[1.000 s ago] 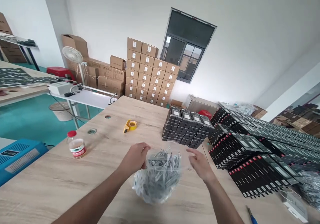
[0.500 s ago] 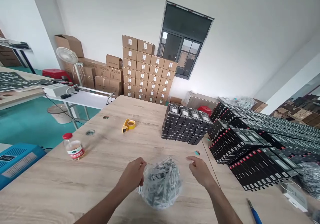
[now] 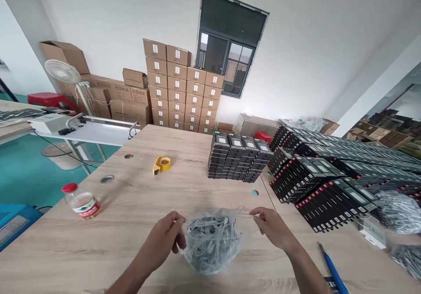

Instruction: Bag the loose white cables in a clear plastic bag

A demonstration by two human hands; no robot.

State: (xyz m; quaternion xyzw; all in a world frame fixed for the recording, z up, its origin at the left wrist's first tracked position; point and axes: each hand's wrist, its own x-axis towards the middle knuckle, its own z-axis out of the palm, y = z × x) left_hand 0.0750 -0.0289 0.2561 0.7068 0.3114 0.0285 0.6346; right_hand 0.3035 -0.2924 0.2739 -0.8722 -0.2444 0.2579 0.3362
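A clear plastic bag stuffed with grey and white cables sits on the wooden table right in front of me. My left hand pinches the bag's left rim. On the other side, my right hand pinches the right rim and holds the mouth stretched wide. Both forearms reach in from the bottom edge.
Stacks of black boxed devices stand behind the bag, and long rows of them fill the right. A yellow tape dispenser, a red-capped bottle, a blue-handled tool, more cable bags and stacked cartons surround them.
The bag sits lower and nearer to me, and my hands have spread its mouth wider. The view has swung slightly right, shifting the bottle and tape dispenser left.
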